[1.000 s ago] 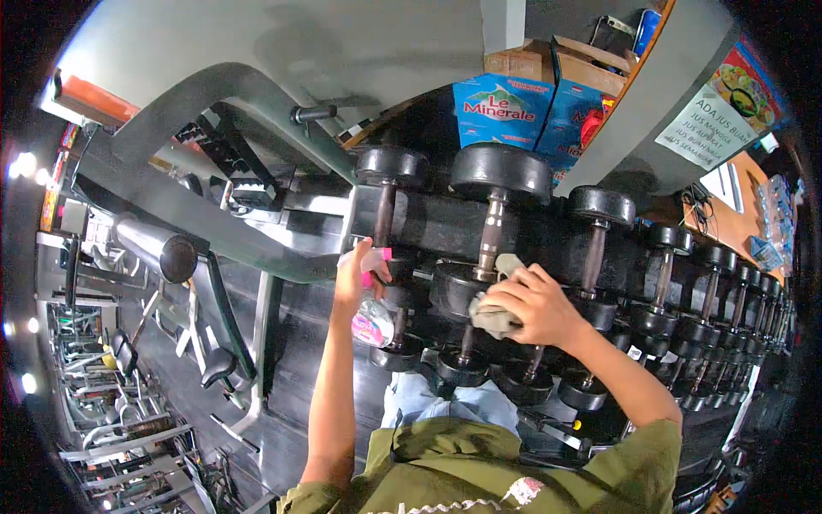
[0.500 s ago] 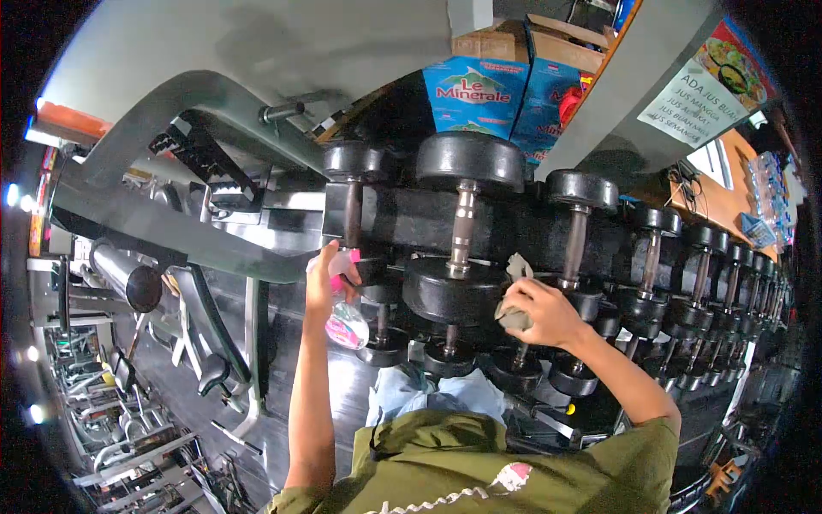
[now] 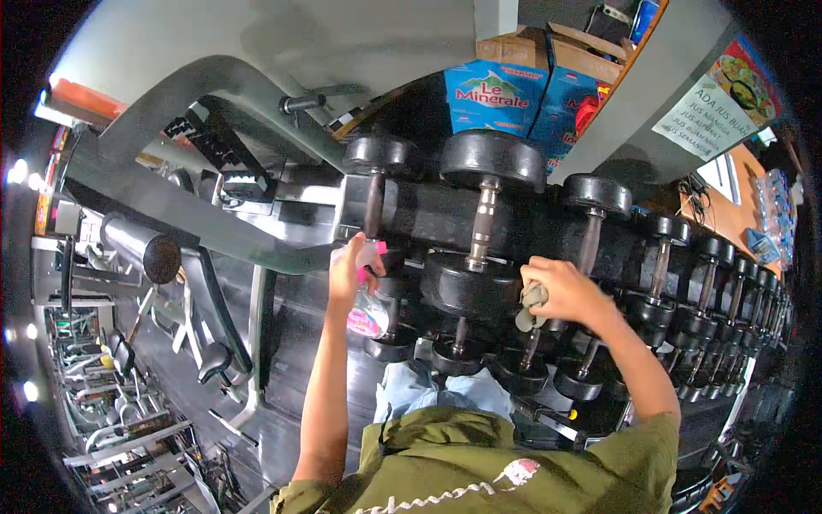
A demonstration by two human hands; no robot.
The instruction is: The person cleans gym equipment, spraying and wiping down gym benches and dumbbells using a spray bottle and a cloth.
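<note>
Cloth lower within right hand

An olive-green short-sleeved shirt (white script and a pinkish-white print across it), light-blue trousers.

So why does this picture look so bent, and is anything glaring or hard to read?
Head view: curved edges and black corners, probably from a very wide lens; head view, far left: lights burn out white; head view, center: pale shine on the black dumbbells, while the spray bottle's label looks too smeared to read.
</note>
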